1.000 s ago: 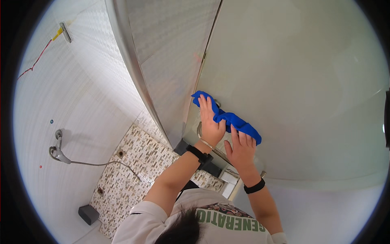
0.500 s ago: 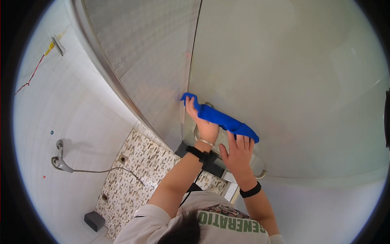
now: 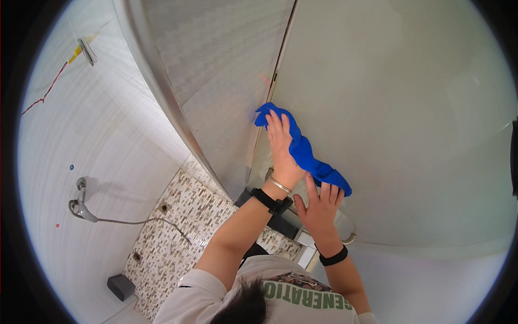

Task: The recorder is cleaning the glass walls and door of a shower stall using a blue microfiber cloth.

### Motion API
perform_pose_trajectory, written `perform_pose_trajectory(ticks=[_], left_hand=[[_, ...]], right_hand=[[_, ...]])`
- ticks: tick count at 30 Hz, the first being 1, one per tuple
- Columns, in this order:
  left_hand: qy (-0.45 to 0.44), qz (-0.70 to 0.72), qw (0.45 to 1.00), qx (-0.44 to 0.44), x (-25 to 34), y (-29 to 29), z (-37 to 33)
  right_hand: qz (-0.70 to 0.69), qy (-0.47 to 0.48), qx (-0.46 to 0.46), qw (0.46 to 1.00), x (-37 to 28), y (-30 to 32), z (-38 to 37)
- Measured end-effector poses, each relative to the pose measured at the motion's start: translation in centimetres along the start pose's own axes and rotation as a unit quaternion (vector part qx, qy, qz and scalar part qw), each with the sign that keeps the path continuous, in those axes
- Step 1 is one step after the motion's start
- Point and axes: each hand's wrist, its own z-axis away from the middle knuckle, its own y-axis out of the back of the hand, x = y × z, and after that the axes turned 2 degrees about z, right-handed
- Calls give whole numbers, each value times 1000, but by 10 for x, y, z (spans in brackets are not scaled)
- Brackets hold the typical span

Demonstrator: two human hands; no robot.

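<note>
A blue cloth [image 3: 305,154] lies bunched in a long strip, slanting down to the right across a pale glass panel [image 3: 399,124]. My left hand [image 3: 283,148] holds its upper left part against the glass, fingers stretched upward over it beside the panel's dark vertical edge [image 3: 275,78]. Lower right, my right hand [image 3: 321,213] has its fingers on the cloth's other end, with the thumb apart. Below my left palm, a curved metal handle [image 3: 268,173] is partly hidden.
On the left, a shower mixer [image 3: 81,208] with a hose is fixed to the white wall [image 3: 124,151]. A curved metal rail [image 3: 162,81] borders another panel. Mosaic tiles [image 3: 167,237] cover the floor, and a dark grey block [image 3: 121,287] stands at the lower left.
My left hand has slid upward along the panel edge, taking that end of the cloth with it. My right hand has barely moved. The whole view has shifted slightly.
</note>
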Motion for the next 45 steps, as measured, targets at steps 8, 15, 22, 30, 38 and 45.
perform_pose_trajectory(ticks=[8, 15, 22, 30, 38, 45], left_hand=[[-34, -41, 996, -65, -14, 7, 18], [-89, -28, 995, -17, -6, 24, -29], [-81, -48, 987, -134, -10, 26, 5], [-128, -4, 991, -35, 64, 16, -66], [-103, -100, 974, -176, -18, 2, 78], [-102, -138, 978, -119, -4, 2, 54]], right_hand=[[-17, -18, -38, 999, 2, -2, -2], [3, -23, 17, 1000, -9, 6, -17], [63, -19, 61, 996, 10, 12, -29], [190, -100, 215, 953, 2, 70, -105], [143, -3, 30, 989, 19, -18, 4], [95, -28, 14, 995, 13, -1, 1]])
